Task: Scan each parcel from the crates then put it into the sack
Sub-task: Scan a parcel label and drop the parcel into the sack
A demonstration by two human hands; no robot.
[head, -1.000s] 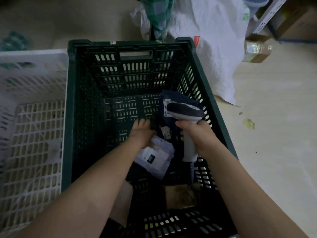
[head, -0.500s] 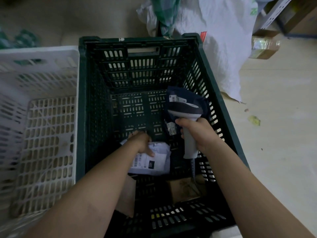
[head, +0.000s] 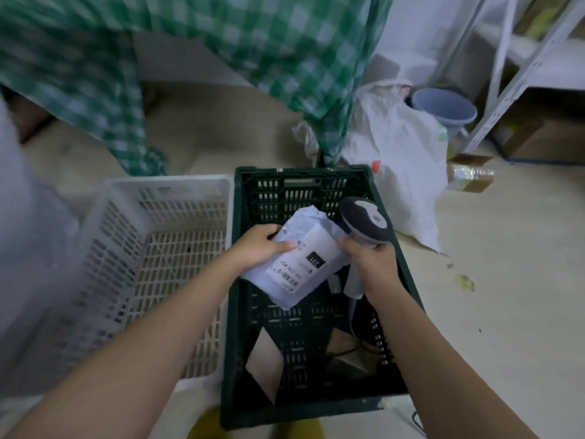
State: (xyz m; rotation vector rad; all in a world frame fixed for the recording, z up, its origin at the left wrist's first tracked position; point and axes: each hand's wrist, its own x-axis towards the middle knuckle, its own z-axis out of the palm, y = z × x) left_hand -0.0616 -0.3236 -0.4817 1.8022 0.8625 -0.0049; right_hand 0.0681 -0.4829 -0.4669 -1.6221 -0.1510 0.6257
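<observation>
The left hand (head: 258, 248) is gripping a white parcel (head: 297, 263) above the green crate (head: 235, 327), while the right hand (head: 372, 259) is clutching the scanner (head: 367, 224) beside it.

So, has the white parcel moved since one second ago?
Yes. The white parcel then lay on the floor of the green crate; the left hand now holds it up near the crate's rim, beside the scanner.
</observation>
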